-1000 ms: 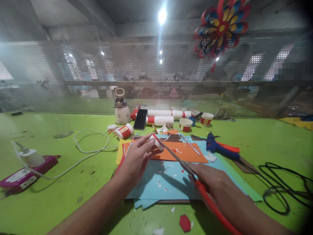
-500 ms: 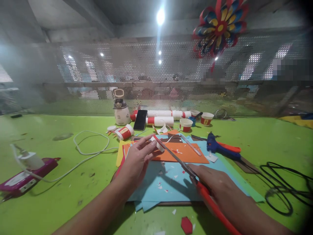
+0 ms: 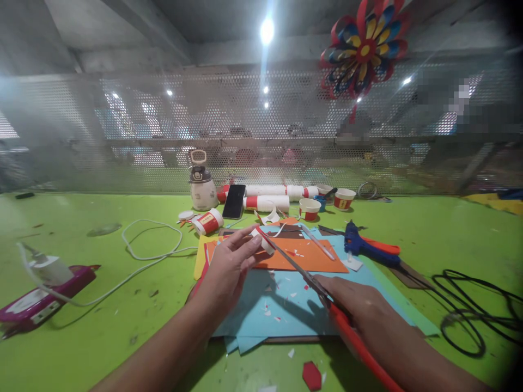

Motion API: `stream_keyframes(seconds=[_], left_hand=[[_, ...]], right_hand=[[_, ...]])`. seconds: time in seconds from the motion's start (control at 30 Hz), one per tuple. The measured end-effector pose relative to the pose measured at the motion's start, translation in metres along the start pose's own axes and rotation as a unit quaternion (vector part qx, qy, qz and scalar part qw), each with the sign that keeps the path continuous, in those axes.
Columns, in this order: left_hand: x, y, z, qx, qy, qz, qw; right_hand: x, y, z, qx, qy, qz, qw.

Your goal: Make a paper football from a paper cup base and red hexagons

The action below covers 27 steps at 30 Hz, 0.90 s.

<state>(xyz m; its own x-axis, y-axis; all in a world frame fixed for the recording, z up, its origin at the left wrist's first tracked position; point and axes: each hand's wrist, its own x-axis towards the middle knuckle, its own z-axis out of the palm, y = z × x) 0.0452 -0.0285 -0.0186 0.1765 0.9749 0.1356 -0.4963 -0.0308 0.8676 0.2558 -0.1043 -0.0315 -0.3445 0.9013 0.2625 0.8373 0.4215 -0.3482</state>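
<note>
My left hand (image 3: 235, 261) pinches a small red and white piece of paper cup (image 3: 265, 243) between thumb and fingers. In my right hand (image 3: 355, 305) are red-handled scissors (image 3: 304, 273), their blades reaching up and left to the edge of that piece. Whether the blades are parted is hard to see. Beneath both hands lie an orange sheet (image 3: 314, 256) and a light blue sheet (image 3: 249, 302), sprinkled with small red and white scraps. A clear stick (image 3: 318, 243) rests across the orange sheet.
A blue glue gun (image 3: 368, 247) with a black cable lies to the right. Paper cups (image 3: 309, 209), a phone (image 3: 234, 201) and a bottle (image 3: 203, 188) stand or lie behind the sheets. At left are a purple power strip (image 3: 44, 296) and a white cable (image 3: 134, 267).
The red and white piece is turned slightly in my left hand, showing more of its curved red edge at the blade tips. Otherwise both hands keep nearly the same place.
</note>
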Motion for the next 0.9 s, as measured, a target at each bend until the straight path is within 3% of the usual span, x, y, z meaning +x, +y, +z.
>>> stream_keyframes(seconds=[0.3,0.63,0.9], left_hand=[[0.0005,-0.0007,0.0007,-0.011,0.015,-0.004,1.000],[-0.0007,-0.0007,0.0019,-0.002,0.026,-0.012,1.000],[-0.0001,-0.0036,-0.0007,0.001,0.016,-0.001,1.000]], right_hand=[[0.0015,-0.0034,-0.0047,0.001,-0.015,0.010,1.000],[0.0002,-0.0041,-0.0038,0.018,0.014,-0.003,1.000],[0.0000,-0.0042,-0.0053,0.053,-0.011,0.020,0.998]])
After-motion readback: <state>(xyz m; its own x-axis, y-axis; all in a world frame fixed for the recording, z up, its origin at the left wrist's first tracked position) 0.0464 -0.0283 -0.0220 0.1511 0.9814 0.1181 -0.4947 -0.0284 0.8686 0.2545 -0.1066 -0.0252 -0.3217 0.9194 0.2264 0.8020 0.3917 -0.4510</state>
